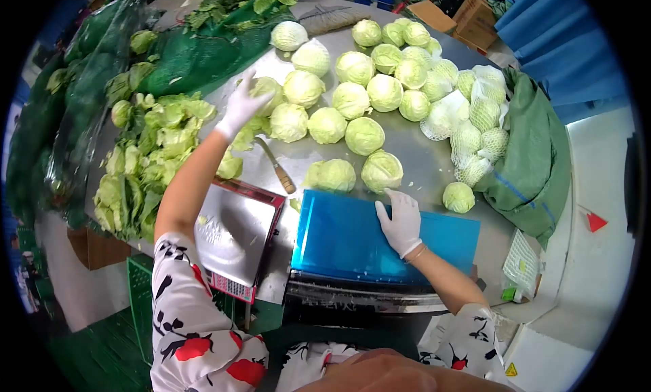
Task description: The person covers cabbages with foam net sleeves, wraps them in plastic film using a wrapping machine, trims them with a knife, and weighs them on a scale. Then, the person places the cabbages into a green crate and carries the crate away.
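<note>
My left hand [243, 107], in a white glove, is stretched out at the left of the cabbages. Its fingers and thumb are spread beside a green cabbage [268, 92]; whether they touch it I cannot tell. Under that hand lie loose leaves and a knife [277, 167] with a wooden handle, on the metal table. My right hand [403, 224], gloved too, rests with fingers apart on the flat blue top [339, 236] of a machine. Just beyond this top sit a cabbage [382, 171] and another cabbage [337, 175].
Several bare cabbages [354, 67] cover the table's middle. Net-wrapped cabbages [466, 138] lie at right by a green sack [529, 148]. A heap of trimmed leaves [152, 158] and a green mesh bag [196, 56] are at left. A scale [234, 229] stands beside the machine.
</note>
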The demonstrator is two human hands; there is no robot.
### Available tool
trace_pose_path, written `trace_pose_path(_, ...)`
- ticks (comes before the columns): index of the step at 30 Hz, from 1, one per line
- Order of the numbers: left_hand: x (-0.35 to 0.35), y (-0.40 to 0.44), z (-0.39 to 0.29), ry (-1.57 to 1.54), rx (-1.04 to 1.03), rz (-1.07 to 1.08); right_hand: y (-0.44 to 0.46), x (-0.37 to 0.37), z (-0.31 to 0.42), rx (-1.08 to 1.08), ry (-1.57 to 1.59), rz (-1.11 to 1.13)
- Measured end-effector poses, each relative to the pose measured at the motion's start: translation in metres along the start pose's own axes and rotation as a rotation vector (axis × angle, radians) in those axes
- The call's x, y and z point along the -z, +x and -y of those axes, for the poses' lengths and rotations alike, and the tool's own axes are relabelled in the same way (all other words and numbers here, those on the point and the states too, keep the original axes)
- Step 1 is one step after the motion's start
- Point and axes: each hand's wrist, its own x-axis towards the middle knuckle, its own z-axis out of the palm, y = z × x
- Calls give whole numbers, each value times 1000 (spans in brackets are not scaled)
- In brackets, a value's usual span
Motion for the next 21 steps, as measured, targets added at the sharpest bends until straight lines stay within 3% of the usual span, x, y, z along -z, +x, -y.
trace_pose_path(4,-110,133,18,38,-25,-74,5,4,2,-25,12,61)
trace_pose_path(5,-129,155,22,-26,70,-34,7,5,3,-24,30,74)
trace_pose_path(6,-131,168,15,34,140,120,10,6,3,-29,32,84)
trace_pose_path(8,-152,188,1,270,317,129,12,8,3,-46,39,105)
trace_pose_path(10,-173,204,11,450,302,135,14,8,2,-56,39,125)
trace_pose_path(11,-173,211,20,409,200,128,16,9,2,-53,37,130)
trace_pose_path(12,-163,214,15,305,218,208,15,8,3,-47,40,137)
trace_pose_path(17,-150,210,38,-414,378,164,13,6,2,-49,19,143)
trace_pose_path(20,-148,228,64,-179,322,317,12,5,5,-52,4,155)
trace_pose_path(21,-148,210,42,-137,305,267,12,5,5,-54,-7,160)
